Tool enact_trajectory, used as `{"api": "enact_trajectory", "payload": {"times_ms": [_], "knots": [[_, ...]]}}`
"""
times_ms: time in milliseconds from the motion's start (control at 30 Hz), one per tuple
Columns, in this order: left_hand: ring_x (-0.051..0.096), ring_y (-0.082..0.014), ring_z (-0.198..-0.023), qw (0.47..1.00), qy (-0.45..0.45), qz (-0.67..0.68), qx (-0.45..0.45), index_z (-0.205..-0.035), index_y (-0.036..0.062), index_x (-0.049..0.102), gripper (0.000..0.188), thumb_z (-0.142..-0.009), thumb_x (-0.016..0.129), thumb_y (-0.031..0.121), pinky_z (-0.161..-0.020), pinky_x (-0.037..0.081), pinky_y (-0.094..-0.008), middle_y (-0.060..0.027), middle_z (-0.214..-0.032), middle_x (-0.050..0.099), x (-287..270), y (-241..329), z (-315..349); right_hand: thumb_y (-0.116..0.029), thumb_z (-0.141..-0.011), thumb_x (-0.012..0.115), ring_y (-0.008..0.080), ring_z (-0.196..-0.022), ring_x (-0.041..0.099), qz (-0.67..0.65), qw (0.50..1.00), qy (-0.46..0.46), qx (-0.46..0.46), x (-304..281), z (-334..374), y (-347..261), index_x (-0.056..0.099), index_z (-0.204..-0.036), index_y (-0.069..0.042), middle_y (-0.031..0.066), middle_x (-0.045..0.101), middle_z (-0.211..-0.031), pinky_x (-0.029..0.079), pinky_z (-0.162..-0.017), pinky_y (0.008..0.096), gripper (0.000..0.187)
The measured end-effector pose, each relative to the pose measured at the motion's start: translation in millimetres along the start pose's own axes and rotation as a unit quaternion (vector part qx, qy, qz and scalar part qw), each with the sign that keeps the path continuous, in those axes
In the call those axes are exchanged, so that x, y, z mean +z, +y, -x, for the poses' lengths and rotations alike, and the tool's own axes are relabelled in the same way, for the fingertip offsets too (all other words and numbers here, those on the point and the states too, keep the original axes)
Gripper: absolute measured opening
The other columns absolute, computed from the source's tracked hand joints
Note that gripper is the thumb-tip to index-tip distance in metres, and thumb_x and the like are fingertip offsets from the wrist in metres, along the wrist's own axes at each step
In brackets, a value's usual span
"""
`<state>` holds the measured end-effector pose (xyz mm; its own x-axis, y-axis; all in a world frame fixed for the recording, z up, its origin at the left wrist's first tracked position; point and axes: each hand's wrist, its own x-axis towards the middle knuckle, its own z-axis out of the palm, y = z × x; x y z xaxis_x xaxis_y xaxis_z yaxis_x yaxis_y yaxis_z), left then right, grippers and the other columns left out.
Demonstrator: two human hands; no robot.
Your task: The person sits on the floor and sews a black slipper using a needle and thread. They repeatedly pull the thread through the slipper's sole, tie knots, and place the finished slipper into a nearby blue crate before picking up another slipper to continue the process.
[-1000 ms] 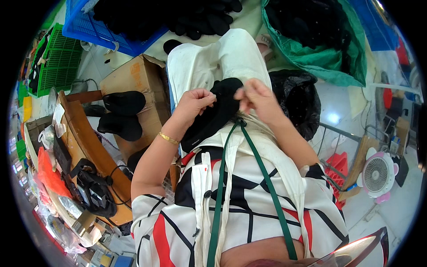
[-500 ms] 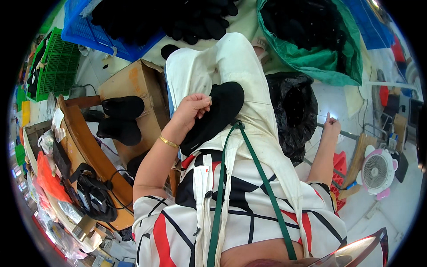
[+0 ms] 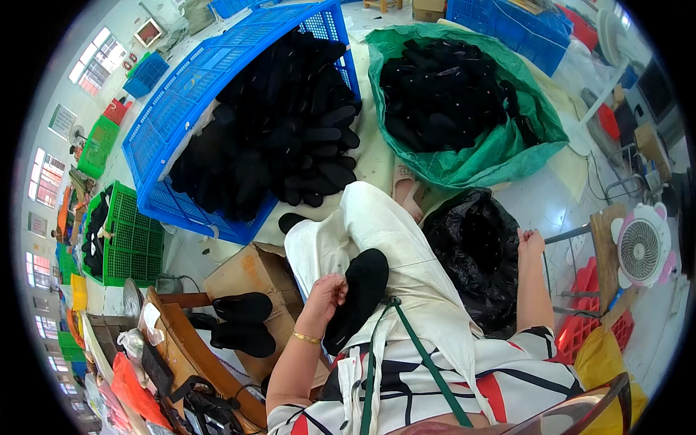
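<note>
A black cloth shoe or slipper (image 3: 368, 284) lies on my lap, over the white apron (image 3: 395, 225). My left hand (image 3: 330, 291), with a gold bracelet at the wrist, closes its fingers on the shoe's left edge. Out to the right, well away from the shoe, is my right hand (image 3: 531, 241), held up beside a black plastic bag (image 3: 500, 290). Its fingers are pressed together; anything thin between them is too small to make out.
A tipped blue crate (image 3: 156, 156) spills many black shoe pieces ahead. More fill a green sack (image 3: 500, 163). On my left, two black shoes (image 3: 243, 324) stick out beside a wooden bench (image 3: 174, 333) and cardboard box (image 3: 243, 275). A fan (image 3: 641, 246) stands at right.
The view has tilted up, bringing more of the crate and sack in. My right hand's raised index finger has curled in. My left hand still grips the shoe.
</note>
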<state>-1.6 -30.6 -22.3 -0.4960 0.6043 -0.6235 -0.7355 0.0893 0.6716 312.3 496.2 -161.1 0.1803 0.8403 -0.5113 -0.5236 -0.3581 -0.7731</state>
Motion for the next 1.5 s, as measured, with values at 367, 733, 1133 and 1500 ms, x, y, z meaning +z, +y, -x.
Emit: {"api": "enact_trajectory", "payload": {"times_ms": [367,733,1133,1500], "knots": [[0.049,-0.0314,-0.057,0.698,0.1,-0.539,0.461,-0.061,0.0024,0.046,0.04,-0.074,0.081,0.016,-0.055,0.042,-0.0391,-0.01,-0.064,0.052,46,19,-1,-0.009,-0.098,0.05,0.0183,-0.064,0.049,0.008,1.0,0.005,0.006,1,8,9,0.051,-0.091,-0.001,0.0074,0.05,-0.077,0.058,-0.085,0.0526,0.01],[0.058,-0.027,-0.068,0.808,0.148,-0.482,0.304,-0.095,0.0037,0.051,0.034,-0.077,0.078,0.011,-0.064,0.049,-0.0373,-0.0119,-0.075,0.059,43,-7,-11,-0.008,-0.095,0.052,0.0192,-0.061,0.048,0.006,0.999,-0.045,0.021,7,2,-19,0.051,-0.084,-0.002,0.0087,0.049,-0.072,0.059,-0.082,0.052,0.013],[0.058,-0.0226,-0.069,0.832,0.151,-0.437,0.307,-0.098,0.0012,0.058,0.024,-0.084,0.071,0.016,-0.067,0.049,-0.0344,-0.0115,-0.075,0.06,23,-17,-25,-0.002,-0.087,0.05,0.0166,-0.069,0.056,0.246,0.931,-0.082,-0.257,27,-20,-88,0.054,-0.111,0.001,0.0092,0.054,-0.078,0.061,-0.072,0.0374,0.024],[0.057,-0.0083,-0.081,0.892,0.08,-0.376,0.238,-0.106,0.0003,0.063,0.016,-0.094,0.064,0.01,-0.076,0.047,-0.0233,-0.0015,-0.088,0.064,18,-2,-13,-0.011,-0.086,0.066,0.0264,-0.079,0.063,0.464,0.439,-0.711,-0.294,96,322,80,0.065,-0.097,-0.005,0.0116,0.061,-0.089,0.051,-0.071,0.0366,0.013]]}}
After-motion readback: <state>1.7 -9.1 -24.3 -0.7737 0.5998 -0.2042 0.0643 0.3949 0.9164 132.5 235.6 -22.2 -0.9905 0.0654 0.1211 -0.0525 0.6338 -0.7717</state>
